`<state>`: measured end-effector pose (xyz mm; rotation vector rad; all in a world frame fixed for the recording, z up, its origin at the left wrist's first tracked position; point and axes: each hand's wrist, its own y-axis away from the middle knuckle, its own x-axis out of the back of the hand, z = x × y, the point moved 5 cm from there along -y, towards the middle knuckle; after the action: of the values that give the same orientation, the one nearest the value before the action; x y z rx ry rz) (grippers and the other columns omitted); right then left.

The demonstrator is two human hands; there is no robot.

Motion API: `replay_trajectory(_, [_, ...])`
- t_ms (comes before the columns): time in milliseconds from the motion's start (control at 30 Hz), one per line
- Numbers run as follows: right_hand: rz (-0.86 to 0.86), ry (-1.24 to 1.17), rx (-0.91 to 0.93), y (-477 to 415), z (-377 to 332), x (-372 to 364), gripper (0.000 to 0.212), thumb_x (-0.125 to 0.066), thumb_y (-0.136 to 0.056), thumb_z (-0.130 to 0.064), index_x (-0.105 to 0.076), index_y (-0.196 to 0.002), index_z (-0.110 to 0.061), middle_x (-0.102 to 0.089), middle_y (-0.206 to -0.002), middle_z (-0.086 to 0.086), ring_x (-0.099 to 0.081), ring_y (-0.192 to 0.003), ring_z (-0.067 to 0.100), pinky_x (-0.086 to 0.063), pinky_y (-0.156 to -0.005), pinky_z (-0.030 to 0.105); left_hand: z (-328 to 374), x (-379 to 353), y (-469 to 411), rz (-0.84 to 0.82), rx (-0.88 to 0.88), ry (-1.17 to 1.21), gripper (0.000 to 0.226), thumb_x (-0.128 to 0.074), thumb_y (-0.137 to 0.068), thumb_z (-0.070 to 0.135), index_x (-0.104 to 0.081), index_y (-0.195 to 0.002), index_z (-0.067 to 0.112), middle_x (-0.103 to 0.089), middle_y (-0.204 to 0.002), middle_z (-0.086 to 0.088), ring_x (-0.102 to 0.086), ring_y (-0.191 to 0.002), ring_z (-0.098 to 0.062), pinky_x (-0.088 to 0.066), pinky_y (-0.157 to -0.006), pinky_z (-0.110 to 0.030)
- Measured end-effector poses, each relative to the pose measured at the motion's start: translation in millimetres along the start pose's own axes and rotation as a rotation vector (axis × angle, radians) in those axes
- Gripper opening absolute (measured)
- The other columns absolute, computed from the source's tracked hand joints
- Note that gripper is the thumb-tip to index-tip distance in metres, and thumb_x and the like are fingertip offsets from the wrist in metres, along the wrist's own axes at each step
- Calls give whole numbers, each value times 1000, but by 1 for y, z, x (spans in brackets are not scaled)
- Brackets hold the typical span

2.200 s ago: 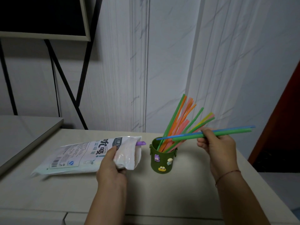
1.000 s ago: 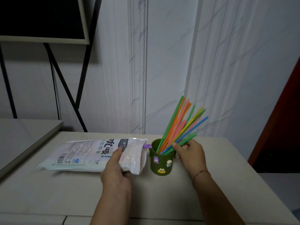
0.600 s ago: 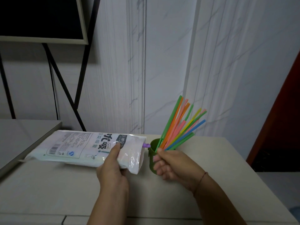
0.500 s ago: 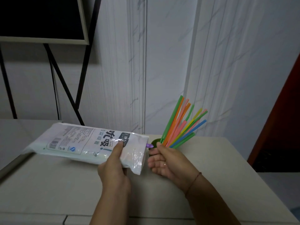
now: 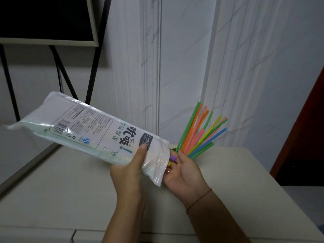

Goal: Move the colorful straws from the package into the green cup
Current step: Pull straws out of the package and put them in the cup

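Note:
My left hand (image 5: 129, 174) grips the white straw package (image 5: 98, 127) near its open end and holds it lifted and tilted, mouth down to the right. A purple straw tip (image 5: 172, 157) and a yellow straw tip (image 5: 169, 163) poke out of the mouth. My right hand (image 5: 185, 176) is palm up at the mouth, fingers apart under those tips. The green cup (image 5: 173, 149) is almost hidden behind the package and my right hand; only a bit of rim shows. Several colorful straws (image 5: 198, 135) fan up and right out of it.
The cup stands on a beige table (image 5: 70, 190) whose front edge runs along the bottom. A lower grey surface (image 5: 21, 146) adjoins on the left. A black board on a black stand (image 5: 47, 20) is at the upper left. A dark red door (image 5: 308, 137) is at the right.
My right hand put the blue and green straws into the cup, then moved left to the package mouth. My left hand lifted the package off the table and tilted it.

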<state>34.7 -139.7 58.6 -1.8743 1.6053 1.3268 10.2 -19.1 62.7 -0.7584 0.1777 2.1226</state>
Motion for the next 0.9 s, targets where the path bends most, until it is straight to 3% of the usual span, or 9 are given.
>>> replay_trajectory(133, [-6, -12, 38, 0, -5, 0, 42, -37, -98, -31, -59, -121, -3, -64, -117, 19, -62, -95, 32, -52, -75, 43, 4, -3, 2, -58, -28, -52, 41, -81, -72, 11, -69, -109, 23, -76, -101, 10, -72, -91, -7, -58, -72, -19])
replay_trajectory(200, [-25, -13, 55, 2, -8, -2, 39, -39, -97, -29, -62, -116, -4, -68, -107, 19, -65, -91, 31, -53, -70, 43, 8, -6, 4, -90, -72, -114, 46, -81, -71, 9, -68, -114, 19, -76, -102, 10, -72, -90, -5, -55, -68, -14])
replay_trajectory(267, [-52, -21, 60, 4, -9, -5, 38, -42, -96, -26, -61, -117, -1, -67, -110, 21, -64, -96, 34, -52, -72, 44, 9, -8, 6, -106, -84, -135, 48, -81, -71, 7, -67, -116, 16, -76, -102, 8, -72, -90, -5, -55, -68, -14])
replay_trajectory(333, [-76, -10, 52, 6, -7, -8, 39, -44, -95, -25, -59, -121, 0, -63, -119, 24, -62, -104, 37, -52, -75, 45, 7, -9, 7, -105, -58, -126, 50, -80, -72, 7, -65, -119, 17, -75, -105, 6, -72, -92, -7, -58, -73, -20])
replay_trajectory(400, [-92, 17, 50, 8, -6, -11, 39, -44, -95, -23, -58, -123, 0, -63, -119, 25, -64, -99, 36, -55, -72, 44, 3, -8, 8, -93, -1, -97, 45, -79, -74, 7, -67, -116, 20, -75, -107, 4, -72, -96, -10, -59, -81, -29])
replay_trajectory(500, [-61, 50, 114, 6, -9, -11, 34, -48, -95, -17, -57, -120, 3, -67, -96, 19, -65, -79, 28, -55, -70, 40, -5, -2, 5, -26, 104, -16, 35, -78, -75, 7, -69, -104, 23, -76, -104, 4, -72, -96, -15, -56, -83, -35])
replay_trajectory(633, [80, 513, 321, 5, -24, 2, 20, -53, -92, -18, -65, -105, -9, -68, -97, 11, -65, -82, 18, -52, -63, 24, -17, 7, 1, 71, 270, 130, 30, -75, -77, 6, -67, -101, 21, -78, -92, 2, -74, -81, -11, -60, -67, -27])
replay_trajectory(700, [86, 677, 397, 6, -28, 2, 15, -56, -90, -20, -66, -100, -14, -66, -86, 6, -58, -71, 11, -46, -54, 19, -18, 8, -1, 63, 305, 172, 27, -73, -78, 6, -66, -100, 21, -78, -82, 5, -74, -72, -8, -58, -57, -23])
replay_trajectory(900, [39, 724, 415, 7, -27, 0, 13, -62, -85, -6, -67, -97, -6, -64, -67, 4, -54, -57, 10, -50, -52, 18, -21, 7, -4, 35, 339, 189, 31, -72, -79, 8, -66, -107, 21, -78, -86, 6, -74, -77, -8, -61, -66, -28])
